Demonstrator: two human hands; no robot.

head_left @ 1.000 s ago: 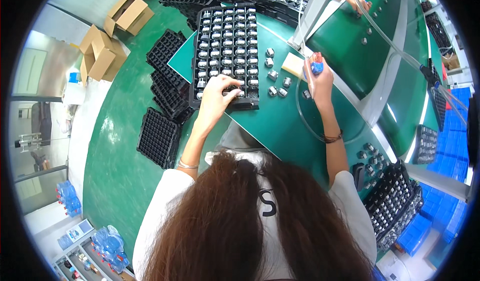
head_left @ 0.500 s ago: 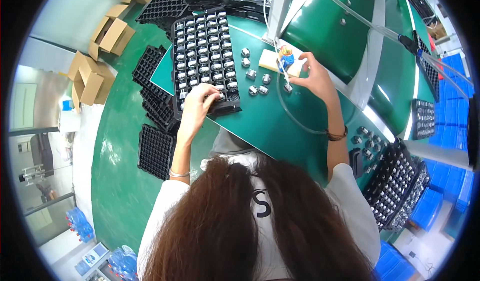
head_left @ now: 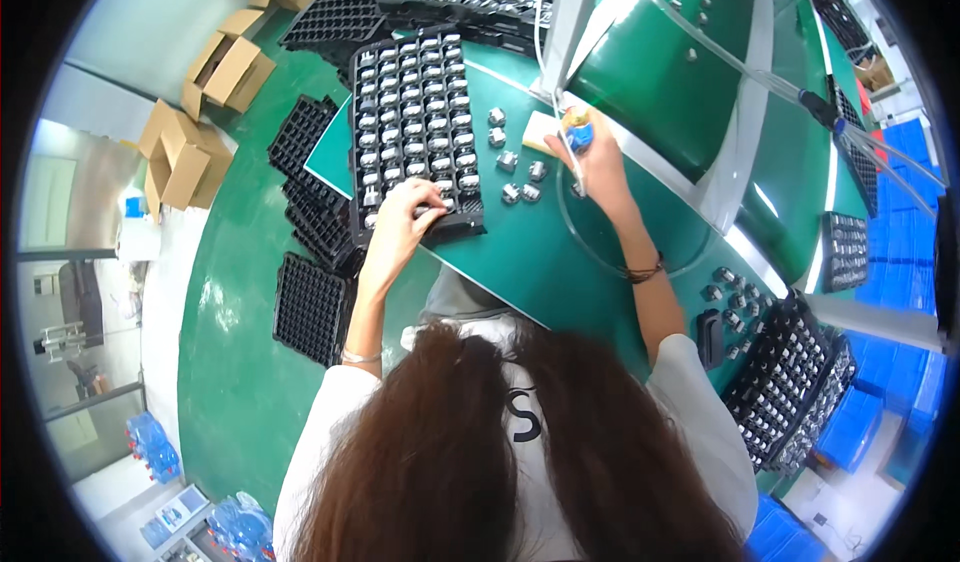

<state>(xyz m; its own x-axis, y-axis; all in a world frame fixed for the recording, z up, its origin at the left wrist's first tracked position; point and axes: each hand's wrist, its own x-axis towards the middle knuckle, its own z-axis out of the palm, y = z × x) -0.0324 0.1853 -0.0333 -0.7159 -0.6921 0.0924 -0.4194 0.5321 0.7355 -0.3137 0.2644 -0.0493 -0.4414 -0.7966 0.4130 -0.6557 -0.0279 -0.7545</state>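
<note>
Brown cardboard boxes [head_left: 190, 167] stand with flaps up at the far left of my view, on the green floor [head_left: 230, 292]. To their right I see stacked black trays [head_left: 313, 307] on that floor, just past the tabletop's left corner. Next comes a filled tray [head_left: 460, 226], black too, lying on the tabletop [head_left: 560, 272] across its left corner, its near end by the near edge. Rows of shiny metal parts [head_left: 412, 122] sit in its pockets.

The left hand [head_left: 402, 214] is over the near end of that tray, thumb and fingertips bent together at a pocket; from here I cannot tell whether its grip has a part or only touches one. Just right of the tray, I make out loose parts [head_left: 508, 162] scattered on the tabletop. Near its far edge, a pale yellow pad [head_left: 541, 132] lies beside a blue-and-orange tool [head_left: 578, 137]. The right hand [head_left: 605, 167] has its grip closed around that tool, just above the tabletop.

A metal post [head_left: 572, 32] rises at the far edge. Toward the tabletop's right end I see more parts [head_left: 735, 300], then packed trays [head_left: 785, 382] and, beyond, blue bins [head_left: 850, 427].
</note>
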